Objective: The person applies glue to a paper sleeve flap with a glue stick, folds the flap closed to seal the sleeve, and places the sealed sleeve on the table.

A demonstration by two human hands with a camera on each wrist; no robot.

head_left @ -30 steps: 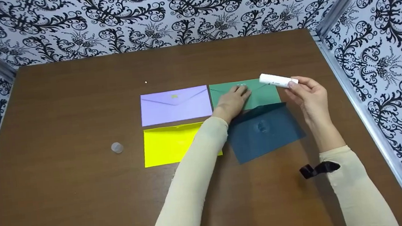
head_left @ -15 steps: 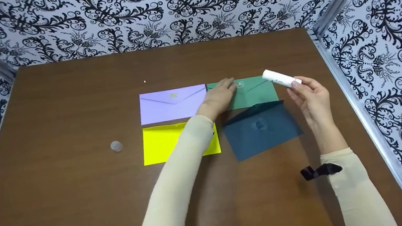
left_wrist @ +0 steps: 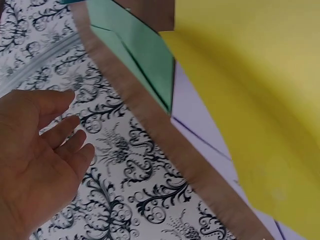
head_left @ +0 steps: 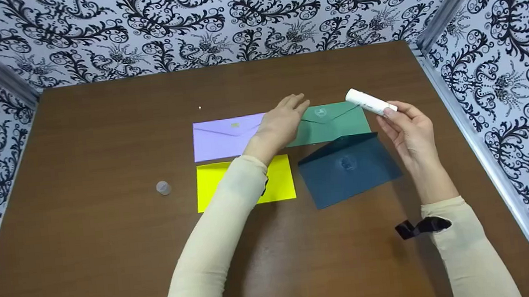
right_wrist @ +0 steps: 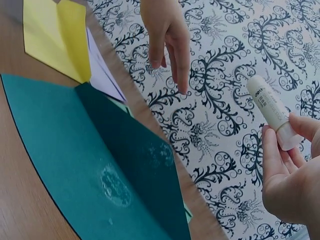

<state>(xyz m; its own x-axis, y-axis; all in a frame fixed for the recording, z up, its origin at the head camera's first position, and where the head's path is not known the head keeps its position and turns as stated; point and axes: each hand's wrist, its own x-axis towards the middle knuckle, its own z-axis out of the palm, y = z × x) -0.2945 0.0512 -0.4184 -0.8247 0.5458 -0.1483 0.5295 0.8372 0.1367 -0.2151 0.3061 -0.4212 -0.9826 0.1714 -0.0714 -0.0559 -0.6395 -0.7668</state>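
Observation:
My right hand [head_left: 411, 132] pinches a white glue stick [head_left: 368, 101] between thumb and fingers, above the right end of the green envelope [head_left: 337, 127]. My left hand [head_left: 279, 125] hovers with loosely extended fingers where the green and purple envelopes [head_left: 215, 146] meet, holding nothing. The green flap lies down, with a whitish round mark near its tip. In front lies a dark teal envelope [head_left: 350, 181], tilted, its flap raised; the right wrist view shows smeared glue [right_wrist: 115, 186] on its body and more on the flap. A yellow envelope [head_left: 281, 176], flap raised, lies partly under my left forearm.
A small round translucent cap [head_left: 163, 188] lies on the brown table [head_left: 98, 232] left of the yellow envelope. A tiny white speck [head_left: 200, 107] is behind the purple one. Patterned walls [head_left: 252, 18] enclose the back and sides. A black strap [head_left: 422, 227] sticks out from my right sleeve.
My left hand has lifted off the green envelope's flap and moved left toward the purple envelope, uncovering the whitish mark. My right hand keeps the glue stick, which has tilted slightly more.

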